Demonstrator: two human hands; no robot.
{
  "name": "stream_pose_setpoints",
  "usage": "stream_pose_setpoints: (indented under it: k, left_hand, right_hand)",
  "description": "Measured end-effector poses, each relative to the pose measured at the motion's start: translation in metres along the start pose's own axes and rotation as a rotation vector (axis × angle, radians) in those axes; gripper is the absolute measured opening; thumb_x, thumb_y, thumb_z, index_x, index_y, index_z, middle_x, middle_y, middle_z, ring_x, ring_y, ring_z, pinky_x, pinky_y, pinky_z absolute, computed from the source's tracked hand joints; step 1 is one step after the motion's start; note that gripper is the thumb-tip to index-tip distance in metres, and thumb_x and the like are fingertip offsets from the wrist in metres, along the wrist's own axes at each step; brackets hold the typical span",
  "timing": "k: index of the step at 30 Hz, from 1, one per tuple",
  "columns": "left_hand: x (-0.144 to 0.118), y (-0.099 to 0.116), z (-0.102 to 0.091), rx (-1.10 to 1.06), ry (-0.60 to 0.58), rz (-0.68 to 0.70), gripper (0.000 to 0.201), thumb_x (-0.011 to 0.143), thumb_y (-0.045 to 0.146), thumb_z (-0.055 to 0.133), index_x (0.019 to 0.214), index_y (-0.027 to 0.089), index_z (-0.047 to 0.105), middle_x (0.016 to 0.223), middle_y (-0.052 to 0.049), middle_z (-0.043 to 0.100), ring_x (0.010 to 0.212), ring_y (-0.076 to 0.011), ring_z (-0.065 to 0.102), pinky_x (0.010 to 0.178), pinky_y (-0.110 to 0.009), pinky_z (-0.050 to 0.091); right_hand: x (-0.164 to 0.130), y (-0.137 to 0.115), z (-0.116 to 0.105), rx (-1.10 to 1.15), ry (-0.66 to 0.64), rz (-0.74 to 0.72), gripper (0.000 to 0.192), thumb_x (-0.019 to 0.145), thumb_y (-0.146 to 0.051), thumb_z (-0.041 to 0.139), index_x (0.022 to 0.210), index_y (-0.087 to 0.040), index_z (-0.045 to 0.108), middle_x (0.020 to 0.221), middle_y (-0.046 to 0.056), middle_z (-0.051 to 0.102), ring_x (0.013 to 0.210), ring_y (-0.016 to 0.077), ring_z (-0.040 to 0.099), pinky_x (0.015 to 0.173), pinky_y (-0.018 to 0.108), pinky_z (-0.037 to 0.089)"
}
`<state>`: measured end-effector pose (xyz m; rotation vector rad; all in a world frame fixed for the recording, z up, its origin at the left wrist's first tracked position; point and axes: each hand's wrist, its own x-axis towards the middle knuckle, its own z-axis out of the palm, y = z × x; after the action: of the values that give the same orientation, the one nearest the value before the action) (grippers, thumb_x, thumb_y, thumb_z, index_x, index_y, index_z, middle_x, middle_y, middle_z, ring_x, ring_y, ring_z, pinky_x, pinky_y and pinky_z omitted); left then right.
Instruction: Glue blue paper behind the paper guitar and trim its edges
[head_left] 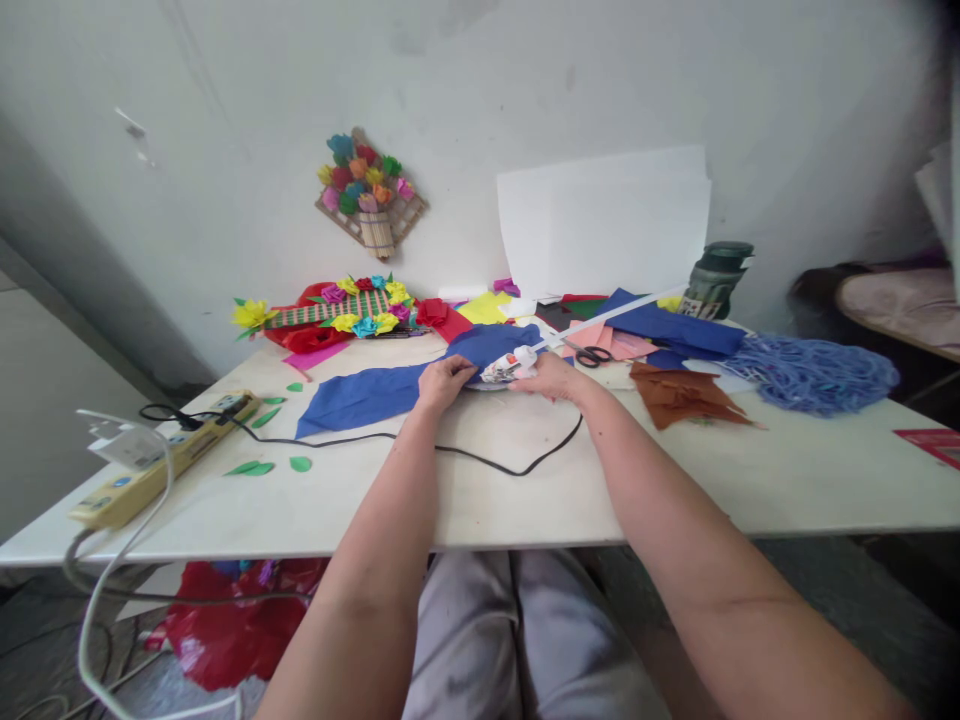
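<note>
My left hand (444, 382) pinches the edge of a blue crepe-paper or cloth piece (364, 398) that spreads left and behind it. Close beside it, my right hand (553, 376) is closed round a white hot glue gun (523, 358). A long white glue stick (607, 315) runs out of the gun's rear, up to the right. The gun's nozzle points left, toward the blue piece near my left fingertips. Its tip and the exact contact are too small to make out. Black-handled scissors (593, 356) lie just behind my right hand.
A black cord (517, 472) loops across the table in front of my hands to a power strip (120, 497) at left. Green paper leaves (301, 464) lie nearby. Brown paper (686, 393), blue yarn (817, 375) and a dark bottle (716, 280) stand right. A flower-decorated piece (330, 312) lies back left.
</note>
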<state>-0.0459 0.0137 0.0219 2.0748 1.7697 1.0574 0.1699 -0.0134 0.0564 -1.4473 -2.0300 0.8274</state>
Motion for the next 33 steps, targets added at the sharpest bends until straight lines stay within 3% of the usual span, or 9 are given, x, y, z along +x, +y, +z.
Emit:
stream_pose_setpoints:
  k: [14, 22, 28, 33]
  left_hand:
    - [0.003, -0.007, 0.002, -0.052, 0.005, 0.01, 0.026, 0.074, 0.043, 0.059, 0.087, 0.024, 0.071, 0.081, 0.001, 0.069, 0.077, -0.0164, 0.06, 0.065, -0.024, 0.04]
    - [0.002, -0.018, -0.009, -0.064, -0.132, 0.139, 0.036, 0.069, 0.039, 0.066, 0.098, 0.019, 0.07, 0.097, -0.006, 0.068, 0.09, -0.0201, 0.059, 0.082, -0.029, 0.044]
    - [0.002, -0.024, -0.013, 0.034, -0.066, 0.099, 0.023, 0.07, 0.032, 0.063, 0.085, 0.017, 0.071, 0.085, -0.004, 0.067, 0.081, -0.0195, 0.057, 0.079, -0.03, 0.044]
    - [0.001, -0.021, -0.01, 0.007, -0.054, 0.087, 0.022, 0.074, 0.031, 0.057, 0.085, 0.017, 0.069, 0.077, -0.001, 0.066, 0.074, -0.0162, 0.056, 0.073, -0.027, 0.044]
  right_hand:
    - [0.005, 0.004, 0.006, -0.038, 0.024, -0.017, 0.03, 0.065, -0.037, 0.069, 0.085, -0.016, 0.065, 0.062, 0.002, 0.059, 0.04, 0.0109, 0.048, 0.032, 0.022, 0.039]
    - [0.006, 0.005, 0.007, -0.028, 0.013, -0.029, 0.026, 0.063, -0.035, 0.071, 0.079, -0.016, 0.064, 0.056, 0.001, 0.057, 0.038, 0.0097, 0.046, 0.031, 0.021, 0.037]
    - [0.001, 0.0, 0.003, -0.006, -0.005, -0.009, 0.025, 0.064, -0.033, 0.071, 0.081, -0.015, 0.065, 0.057, 0.001, 0.057, 0.037, 0.0094, 0.045, 0.032, 0.021, 0.036]
    - [0.0, 0.001, 0.002, -0.015, -0.003, 0.002, 0.032, 0.064, -0.035, 0.071, 0.088, -0.014, 0.065, 0.06, 0.003, 0.06, 0.038, 0.0101, 0.046, 0.034, 0.022, 0.038]
